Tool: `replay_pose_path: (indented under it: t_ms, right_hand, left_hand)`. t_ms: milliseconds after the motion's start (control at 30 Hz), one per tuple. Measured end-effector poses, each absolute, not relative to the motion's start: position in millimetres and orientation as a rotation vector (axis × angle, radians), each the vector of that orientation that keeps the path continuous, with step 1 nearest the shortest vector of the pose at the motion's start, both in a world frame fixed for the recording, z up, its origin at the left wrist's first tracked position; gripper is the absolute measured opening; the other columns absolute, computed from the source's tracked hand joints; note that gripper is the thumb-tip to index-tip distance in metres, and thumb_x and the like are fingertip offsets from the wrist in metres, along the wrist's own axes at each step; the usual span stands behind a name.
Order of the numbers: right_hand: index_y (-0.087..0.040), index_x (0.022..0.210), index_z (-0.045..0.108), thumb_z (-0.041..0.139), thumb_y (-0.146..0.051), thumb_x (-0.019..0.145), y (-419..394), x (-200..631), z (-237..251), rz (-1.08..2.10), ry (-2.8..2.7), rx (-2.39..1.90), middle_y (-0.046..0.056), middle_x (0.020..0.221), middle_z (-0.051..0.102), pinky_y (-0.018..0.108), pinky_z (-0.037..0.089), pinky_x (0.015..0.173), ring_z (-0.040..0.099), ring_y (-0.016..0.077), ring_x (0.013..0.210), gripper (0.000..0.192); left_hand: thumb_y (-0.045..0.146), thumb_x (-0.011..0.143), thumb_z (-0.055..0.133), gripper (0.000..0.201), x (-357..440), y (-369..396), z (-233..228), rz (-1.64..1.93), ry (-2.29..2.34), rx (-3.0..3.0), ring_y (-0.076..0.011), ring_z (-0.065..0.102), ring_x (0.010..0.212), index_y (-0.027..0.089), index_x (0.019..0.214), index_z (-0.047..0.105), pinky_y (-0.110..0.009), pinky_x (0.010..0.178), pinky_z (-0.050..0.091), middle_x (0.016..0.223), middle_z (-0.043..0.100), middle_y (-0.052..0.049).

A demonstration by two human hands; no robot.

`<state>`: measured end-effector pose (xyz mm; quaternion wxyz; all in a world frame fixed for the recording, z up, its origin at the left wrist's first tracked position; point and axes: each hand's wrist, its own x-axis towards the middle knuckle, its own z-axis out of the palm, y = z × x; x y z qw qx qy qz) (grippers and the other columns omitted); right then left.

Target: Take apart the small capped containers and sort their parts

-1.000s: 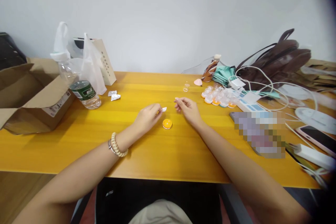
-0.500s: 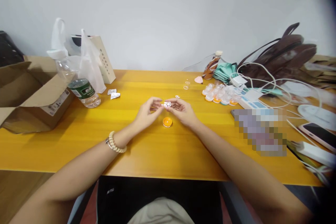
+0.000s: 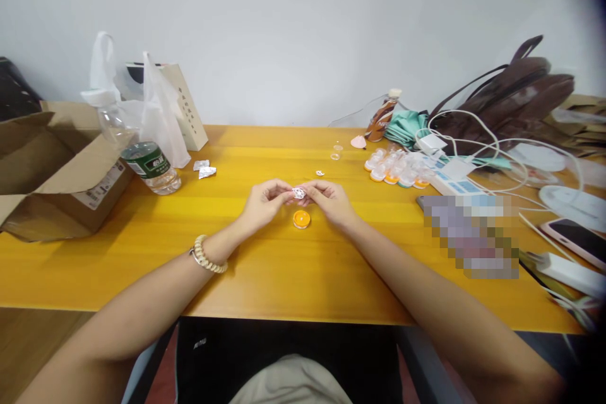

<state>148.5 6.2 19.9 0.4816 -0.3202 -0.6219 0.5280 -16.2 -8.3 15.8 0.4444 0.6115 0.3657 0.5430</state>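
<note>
Between my two hands is a small white piece with a dark and reddish pattern (image 3: 298, 193), too small to name by kind. My left hand (image 3: 266, 203) pinches its left side between thumb and fingers. On the other side, the closed fingertips of my right hand (image 3: 327, 203) grip it too. Just below the hands, a small round orange cap-like piece (image 3: 302, 219) lies on the table. A tiny white patterned bit (image 3: 320, 173) rests beyond my right hand. Farther back stands a small clear cup-like piece (image 3: 336, 154).
Clear capsules with coloured bases (image 3: 395, 167) lie beside a power strip (image 3: 454, 180) with tangled white cables. At left are a cardboard box (image 3: 89, 183), a water bottle (image 3: 149, 164) and foil scraps (image 3: 207, 172). A brown drink bottle (image 3: 382, 117) stands at the back, near a bag (image 3: 511, 98).
The white patterned piece has been turned and now shows a different side. My fingertips have drawn closer together around it. The orange piece stays put.
</note>
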Motion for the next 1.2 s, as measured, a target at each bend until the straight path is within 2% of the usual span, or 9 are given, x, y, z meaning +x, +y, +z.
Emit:
replay_pose_path:
  t_ms: [300, 467, 700, 933, 1100, 1200]
  right_hand:
    - [-0.015, 0.069, 0.063, 0.068, -0.044, 0.069, 6.4, 145.7, 14.8, 1.351, -1.432, -0.847, -0.001, 0.058, 0.065, 0.020, 0.049, 0.052, 0.058, 0.0082, 0.049, 0.029]
    - [-0.017, 0.074, 0.064, 0.076, -0.036, 0.060, 3.7, 142.4, 15.4, 1.368, -1.376, -0.861, -0.001, 0.066, 0.067, 0.022, 0.050, 0.058, 0.061, 0.0089, 0.056, 0.027]
    - [-0.017, 0.068, 0.060, 0.076, -0.033, 0.060, 4.5, 143.8, 14.6, 1.436, -1.296, -0.884, -0.003, 0.061, 0.065, 0.021, 0.045, 0.056, 0.056, 0.0070, 0.052, 0.024]
    - [-0.017, 0.064, 0.057, 0.076, -0.033, 0.059, 4.8, 144.5, 14.5, 1.465, -1.276, -0.910, -0.004, 0.056, 0.061, 0.020, 0.040, 0.052, 0.052, 0.0062, 0.050, 0.026]
    - [-0.016, 0.064, 0.058, 0.078, -0.031, 0.055, 1.9, 144.6, 18.8, 1.521, -1.317, -0.902, -0.005, 0.055, 0.060, 0.020, 0.040, 0.053, 0.051, 0.0057, 0.049, 0.026]
    - [-0.016, 0.063, 0.059, 0.076, -0.029, 0.058, 3.1, 147.5, 20.9, 1.570, -1.336, -0.919, -0.003, 0.055, 0.061, 0.020, 0.041, 0.052, 0.051, 0.0058, 0.048, 0.023]
  left_hand:
    - [0.033, 0.063, 0.075, 0.027, -15.6, -7.4, 12.6, 1.252, 0.858, 1.256, -0.0097, 0.060, 0.063, 0.012, 0.074, 0.062, -0.023, 0.065, 0.048, 0.068, 0.067, -0.002]
    - [0.038, 0.067, 0.073, 0.030, -17.2, -8.6, 9.9, 1.177, 0.861, 1.171, -0.0101, 0.061, 0.064, 0.011, 0.076, 0.064, -0.023, 0.066, 0.049, 0.070, 0.067, -0.004]
    - [0.038, 0.071, 0.069, 0.027, -15.9, -8.7, 13.0, 1.202, 0.920, 1.273, -0.0114, 0.060, 0.064, 0.012, 0.077, 0.066, -0.024, 0.066, 0.048, 0.069, 0.066, -0.003]
    - [0.026, 0.071, 0.069, 0.025, -13.6, -14.0, 19.8, 1.286, 0.984, 1.485, -0.0148, 0.060, 0.082, 0.016, 0.094, 0.067, -0.026, 0.076, 0.045, 0.096, 0.066, -0.005]
    - [0.024, 0.068, 0.071, 0.021, -17.7, -10.5, 23.4, 1.232, 0.902, 1.550, -0.0161, 0.062, 0.078, 0.014, 0.085, 0.067, -0.028, 0.076, 0.047, 0.083, 0.067, -0.005]
    - [0.024, 0.066, 0.071, 0.019, -18.1, -9.0, 21.8, 1.288, 0.894, 1.539, -0.0155, 0.061, 0.081, 0.015, 0.082, 0.066, -0.027, 0.079, 0.047, 0.083, 0.066, -0.004]
